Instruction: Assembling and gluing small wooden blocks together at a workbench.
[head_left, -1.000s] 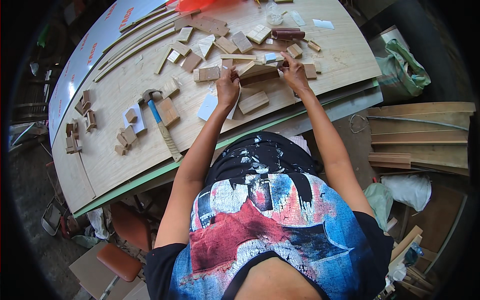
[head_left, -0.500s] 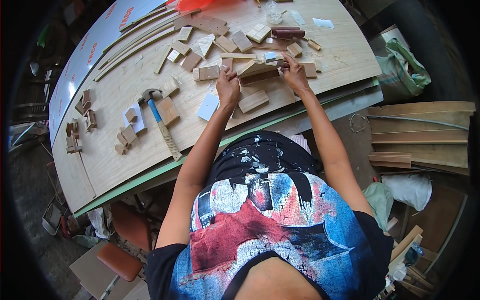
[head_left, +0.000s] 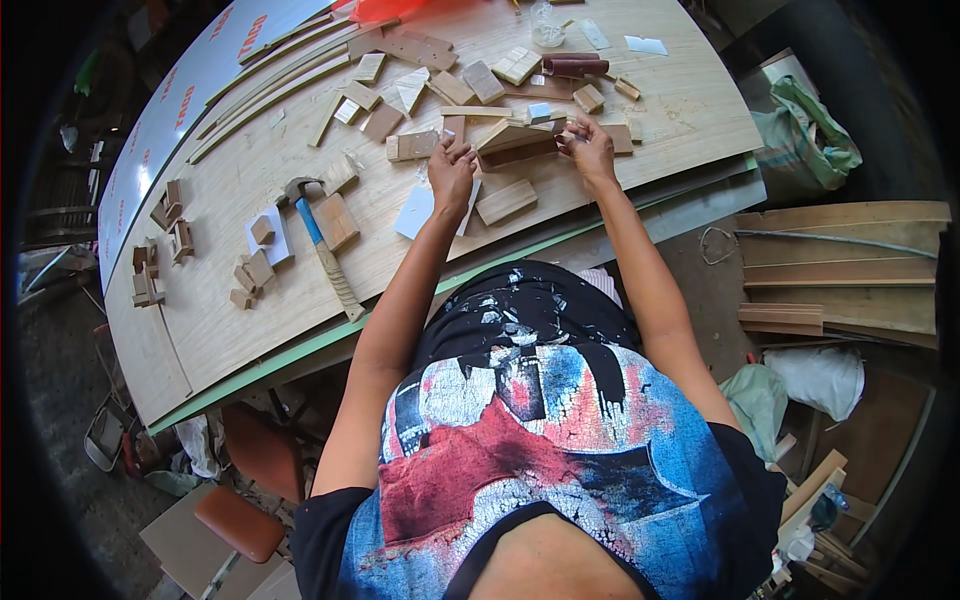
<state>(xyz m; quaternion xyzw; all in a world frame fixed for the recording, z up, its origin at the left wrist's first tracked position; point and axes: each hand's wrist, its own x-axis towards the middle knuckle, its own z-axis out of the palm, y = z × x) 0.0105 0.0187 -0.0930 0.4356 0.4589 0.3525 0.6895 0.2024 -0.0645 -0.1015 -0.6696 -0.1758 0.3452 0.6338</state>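
My left hand (head_left: 453, 178) is over the near part of the table, its fingers curled in a pinch; whatever is between the tips is too small to make out. Beside those fingers lies a pale wood block (head_left: 408, 147). My right hand (head_left: 588, 150) also pinches, close to the right end of a slanted wood strip (head_left: 507, 135), and its fingertips hide what they hold, if anything. On that strip's far side sits a small blue-white piece (head_left: 540, 112). Below and between my hands rests a flat wood block (head_left: 507, 202), next to a white card (head_left: 416, 212).
A hammer (head_left: 322, 250) with a blue and tan handle lies left of my arm. Several small wood assemblies (head_left: 147, 275) stand at the table's left. Long strips (head_left: 270, 105) and a clear cup (head_left: 547, 30) are farther back. Boards (head_left: 840, 250) lie to the right, below the table.
My right hand has drawn back slightly toward me from the slanted strip, and its fingers have shifted. My left hand has moved a little to the left, its fingers loosening slightly.
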